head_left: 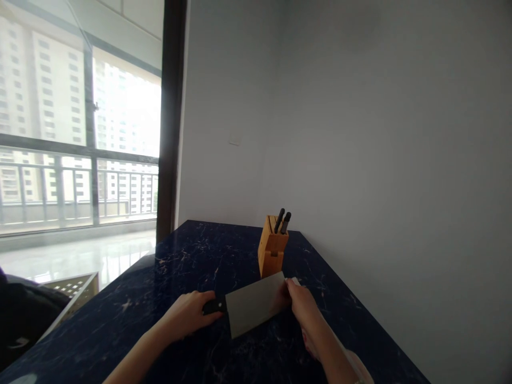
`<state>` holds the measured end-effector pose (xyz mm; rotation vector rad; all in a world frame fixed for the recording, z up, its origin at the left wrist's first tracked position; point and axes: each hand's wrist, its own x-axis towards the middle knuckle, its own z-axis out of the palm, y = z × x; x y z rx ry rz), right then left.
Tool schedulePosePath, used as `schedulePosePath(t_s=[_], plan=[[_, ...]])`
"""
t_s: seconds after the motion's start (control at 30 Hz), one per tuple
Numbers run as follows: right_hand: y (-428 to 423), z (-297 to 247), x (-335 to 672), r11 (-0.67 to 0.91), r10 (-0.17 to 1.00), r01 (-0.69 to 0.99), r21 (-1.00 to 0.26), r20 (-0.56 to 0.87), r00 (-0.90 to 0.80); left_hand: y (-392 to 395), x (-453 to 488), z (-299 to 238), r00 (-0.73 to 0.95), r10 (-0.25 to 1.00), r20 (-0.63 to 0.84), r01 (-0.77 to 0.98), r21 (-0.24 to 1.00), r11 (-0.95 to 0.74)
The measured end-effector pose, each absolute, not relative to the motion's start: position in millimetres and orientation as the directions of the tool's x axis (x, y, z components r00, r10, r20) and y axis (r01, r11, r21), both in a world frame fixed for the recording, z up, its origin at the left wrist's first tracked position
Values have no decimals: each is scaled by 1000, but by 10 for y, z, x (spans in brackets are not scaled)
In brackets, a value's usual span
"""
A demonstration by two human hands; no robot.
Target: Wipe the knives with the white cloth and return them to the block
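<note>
Cleaver [256,306]: it is in front of me, between my two hands, over the dark veined table [180,266]; whether its lower edge touches the table, I cannot tell

Left hand [195,310]: my fingers are closed around the black handle [218,305], and a part of this handle shows to the right of my thumb

Right hand [303,305]: it is at the opposite end of the blade, with the thumb by the corner that lies farther from me; the other fingers are mostly hidden, so I cannot tell if they pinch the steel or only rest at it

White scrap [295,280]: it shows just beside my right fingertips, too small for me to name

Long axis of the cleaver: from the handle in my left hand it goes to the right and somewhat away from me, with the broad face turned up

Knife block [275,244]: it stands upright on the table, just beyond the right end of the blade; whether the two touch, I cannot tell

Dark handles [279,220]: two of them rise from the top of the block

Nearer hand: my right one is nearer to the block, while my left one, which has the handle, is farther from it
</note>
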<state>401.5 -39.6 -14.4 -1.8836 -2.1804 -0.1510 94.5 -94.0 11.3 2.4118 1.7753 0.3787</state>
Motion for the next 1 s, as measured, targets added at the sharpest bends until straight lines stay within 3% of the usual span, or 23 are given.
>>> schedulePosePath(t_s=[0.23, 0.33, 0.47, 0.67, 0.87, 1.0], plan=[[-438, -91, 4076, 70, 958, 997, -36, 280, -57, -929, 935, 119, 334, 905, 265, 870, 283, -404], [-535, -4, 4092, -2, 946, 1000, 30, 325, -8, -905, 919, 98, 319, 918, 237, 894, 244, -374], [-609, 96, 4132, -58, 963, 997, 58, 265, 40, -904, 911, 110, 290, 940, 182, 924, 204, -324], [-564, 111, 4116, 28, 950, 999, 25, 311, -35, -902, 915, 63, 315, 941, 121, 922, 195, -334], [-608, 191, 3889, 138, 871, 990, 8, 476, -125, -925, 980, 4, 411, 903, 122, 887, 177, -428], [-678, 211, 3721, 239, 867, 971, -28, 457, -201, -974, 1027, 4, 397, 910, 118, 895, 169, -413]])
